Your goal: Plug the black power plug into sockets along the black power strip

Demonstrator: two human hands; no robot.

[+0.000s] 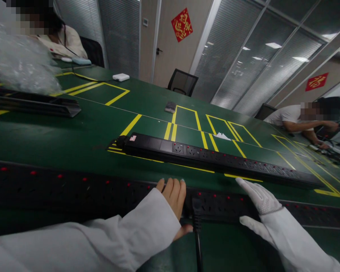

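Note:
A long black power strip (102, 194) with red lights and a row of sockets runs across the near side of the table. My bare left hand (174, 200) is across it, fingers over the far edge and thumb on the near side. Just right of that hand, a black plug (197, 207) sits in one of the sockets, its cable hanging toward me. My right hand (259, 204), in a white glove, hovers over the strip farther right, thumb and fingers spread apart. Beyond both hands lies a second black power strip (204, 155) with a small label on its left end.
Yellow tape outlines mark the green table (102, 124). At left are a black metal channel (34, 102) and clear plastic wrap (19, 56). A white box (121, 77) and a small dark block (170, 107) lie farther back. One person sits far left, another works at far right.

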